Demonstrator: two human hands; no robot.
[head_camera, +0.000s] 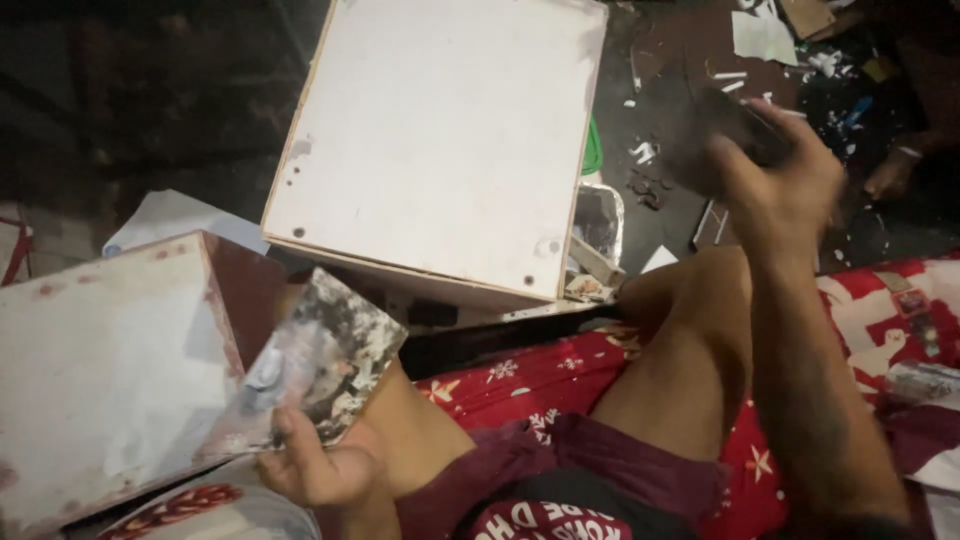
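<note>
My left hand (315, 462) holds a flat, stained square plate (320, 360) smeared with pale putty, low in the view beside my bent knee. My right hand (785, 180) is raised at the upper right, blurred by motion, its fingers closed around a dark object (725, 125) whose kind I cannot tell. A white-faced wooden box (440, 140) stands tilted ahead of me. A second panel (100, 365), white with reddish edges, lies at the left, close to the plate.
I sit on a red patterned cloth (560, 375) with my knee (690, 330) raised. Paper scraps and debris (790, 50) litter the dark floor at the top right. Another person's hand (890, 180) rests at the far right. A plastic bag (598, 220) lies beside the box.
</note>
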